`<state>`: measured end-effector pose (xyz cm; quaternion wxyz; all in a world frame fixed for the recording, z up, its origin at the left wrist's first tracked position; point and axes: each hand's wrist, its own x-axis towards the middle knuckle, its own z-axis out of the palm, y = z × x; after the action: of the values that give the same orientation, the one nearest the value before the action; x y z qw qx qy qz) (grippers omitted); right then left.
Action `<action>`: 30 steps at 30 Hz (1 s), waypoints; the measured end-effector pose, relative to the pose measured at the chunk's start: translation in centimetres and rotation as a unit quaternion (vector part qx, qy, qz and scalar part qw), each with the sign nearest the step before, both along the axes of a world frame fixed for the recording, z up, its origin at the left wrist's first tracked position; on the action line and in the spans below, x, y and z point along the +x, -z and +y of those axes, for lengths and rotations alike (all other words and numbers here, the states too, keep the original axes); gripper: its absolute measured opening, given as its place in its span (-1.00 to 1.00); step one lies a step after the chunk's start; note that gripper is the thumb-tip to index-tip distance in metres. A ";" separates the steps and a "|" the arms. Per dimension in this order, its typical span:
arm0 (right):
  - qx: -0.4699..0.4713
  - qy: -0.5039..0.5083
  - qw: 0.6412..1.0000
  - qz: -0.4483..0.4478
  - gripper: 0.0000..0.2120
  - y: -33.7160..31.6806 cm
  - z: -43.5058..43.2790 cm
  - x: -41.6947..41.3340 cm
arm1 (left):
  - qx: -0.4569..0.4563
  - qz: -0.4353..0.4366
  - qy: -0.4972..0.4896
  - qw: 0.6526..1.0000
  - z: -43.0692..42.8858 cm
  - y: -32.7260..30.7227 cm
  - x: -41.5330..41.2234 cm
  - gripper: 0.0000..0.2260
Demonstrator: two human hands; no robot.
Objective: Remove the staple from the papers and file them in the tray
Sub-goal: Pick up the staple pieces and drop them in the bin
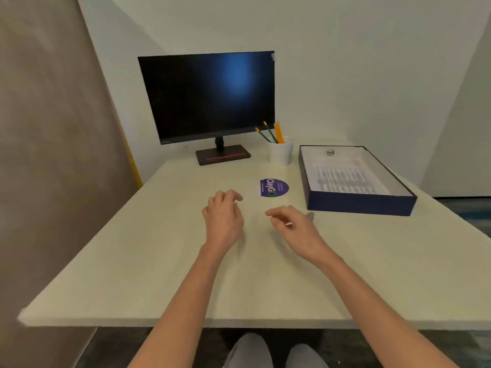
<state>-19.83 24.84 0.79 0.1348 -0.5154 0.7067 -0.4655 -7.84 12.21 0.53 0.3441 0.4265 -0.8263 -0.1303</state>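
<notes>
A white sheet with a purple oval logo (273,187) lies flat on the pale table, and its edges hardly show against the tabletop. My left hand (224,216) hovers at the sheet's near left side with its fingers loosely curled and apart, holding nothing. My right hand (291,224) is at the near right side, thumb and forefinger close together. A small grey object (310,215) peeks out behind the right hand; whether the hand holds it is unclear. The dark blue tray (358,204) stands to the right with printed papers (345,179) inside.
A black monitor (210,96) on its stand is at the back of the table (159,274). A white cup of pencils (280,152) stands between the monitor and the tray. The table's front edge is near my knees.
</notes>
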 end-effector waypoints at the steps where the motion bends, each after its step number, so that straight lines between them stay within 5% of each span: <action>1: 0.024 -0.028 0.999 0.024 -0.74 0.9 -1.5 0.9 | 0.018 0.000 -0.026 0.999 -1.4 0.6 1.8 -0.68; 6: 0.107 -0.055 0.982 0.146 -0.68 3.5 -6.6 4.3 | 0.158 0.164 -0.084 0.970 -4.7 3.7 7.5 -0.56; 12: 0.118 -0.043 0.966 0.224 -0.73 4.1 -9.2 5.9 | 0.194 0.306 -0.084 0.928 -5.4 4.4 7.7 -0.54; 19: 0.087 -0.030 0.988 0.124 -0.86 3.6 -10.4 6.1 | 0.193 0.352 -0.080 0.912 -6.0 5.0 8.1 -0.60; 30: 0.136 -0.065 0.982 0.110 -0.96 2.7 -11.9 6.7 | 0.193 0.343 -0.068 0.917 -5.7 4.7 8.3 -0.54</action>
<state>-13.16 12.97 -1.91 0.1555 -0.5849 0.7391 -0.2957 0.43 6.48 -4.19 0.5258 0.4683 -0.5855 -0.4018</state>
